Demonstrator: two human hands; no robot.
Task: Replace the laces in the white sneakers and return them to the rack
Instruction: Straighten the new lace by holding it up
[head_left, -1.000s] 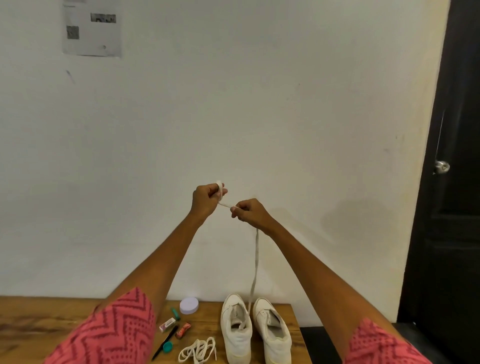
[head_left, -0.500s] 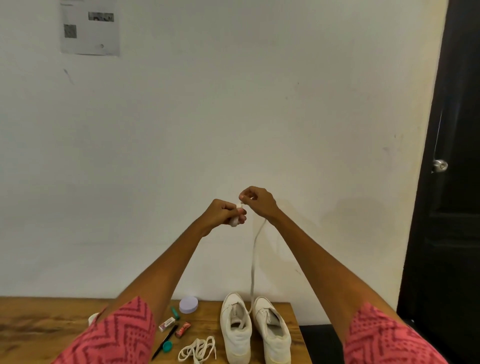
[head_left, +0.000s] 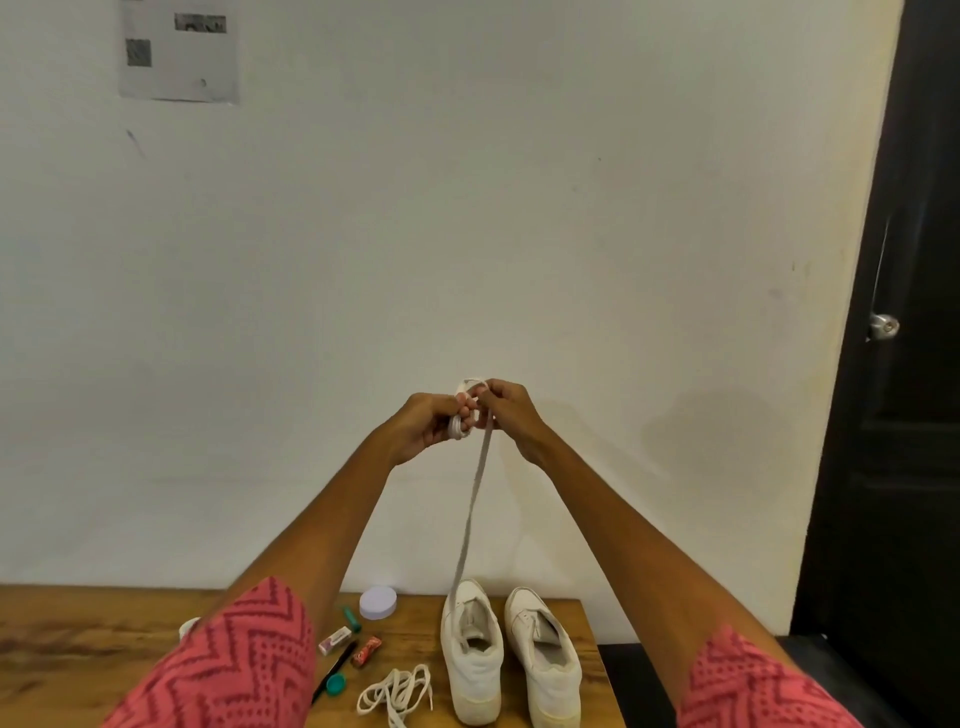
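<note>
Hands raised well above the worktop (head_left: 78, 631), both our arms reaching forward and up, nearly straight, wrists almost meeting. Our left hand (head_left: 427, 425) has its fingers curled round a small coil of white lace (head_left: 474, 499), wound about the fingers. Our right hand (head_left: 506, 410) sits just beside it, touching, thumb and fingers pinching the same lace at the top of the coil. From the hands the lace drops in one taut line down to the left sneaker (head_left: 471, 657), which stands on the worktop beside the right sneaker (head_left: 545, 662), toes toward the wall. A loose bundle of another lace (head_left: 397, 693) lies on the worktop just left of the sneakers.
</note>
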